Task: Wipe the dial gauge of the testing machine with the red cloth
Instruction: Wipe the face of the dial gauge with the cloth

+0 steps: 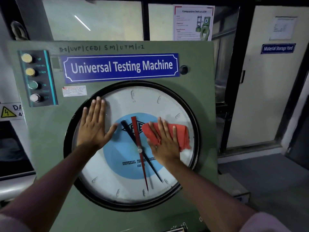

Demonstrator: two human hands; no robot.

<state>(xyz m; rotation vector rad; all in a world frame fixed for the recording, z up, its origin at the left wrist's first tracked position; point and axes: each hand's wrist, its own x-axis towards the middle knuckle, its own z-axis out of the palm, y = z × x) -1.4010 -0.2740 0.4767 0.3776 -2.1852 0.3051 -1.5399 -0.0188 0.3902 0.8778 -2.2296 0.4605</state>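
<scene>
The large round dial gauge [117,178] fills the front of the green testing machine, with a black rim, white face, blue centre and red and black pointers. My right hand [164,144] lies flat on the red cloth [182,133], pressing it against the glass on the right half of the dial. My left hand [93,126] rests flat on the upper left of the glass, fingers spread, holding nothing.
A blue "Universal Testing Machine" sign [121,66] sits above the dial. A panel of push buttons [36,77] is at the upper left. A door labelled "Material Storage Yard" [277,48] stands to the right, with grey floor below it.
</scene>
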